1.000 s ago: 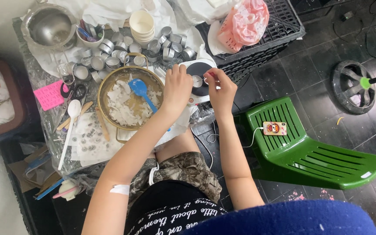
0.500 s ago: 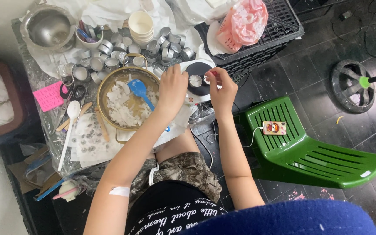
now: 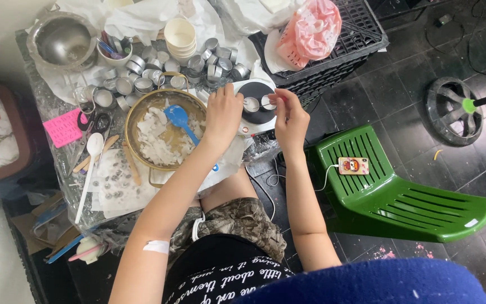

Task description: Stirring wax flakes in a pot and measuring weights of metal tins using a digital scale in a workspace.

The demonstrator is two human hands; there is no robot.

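My left hand (image 3: 224,115) reaches over the rim of a brass pan (image 3: 142,104) to a small black hot plate (image 3: 256,115) on a white base. Its fingertips pinch a small round metal cup (image 3: 251,104) that stands on the plate. From the other side, my right hand (image 3: 289,119) pinches a second metal cup (image 3: 268,102) right beside the first. The pan holds white wax flakes (image 3: 154,145) and a blue spatula (image 3: 178,118).
Several empty metal cups (image 3: 142,79), a stack of paper cups (image 3: 180,36) and a steel bowl (image 3: 63,42) crowd the table's back. A white spoon (image 3: 88,169) and scissors (image 3: 94,121) lie left. A black crate (image 3: 338,62) carries a pink bag (image 3: 310,31). A green chair (image 3: 400,191) holds a phone (image 3: 353,166).
Both hands stay at the hot plate and shift only slightly. A second cup now shows on the plate under my right fingers.
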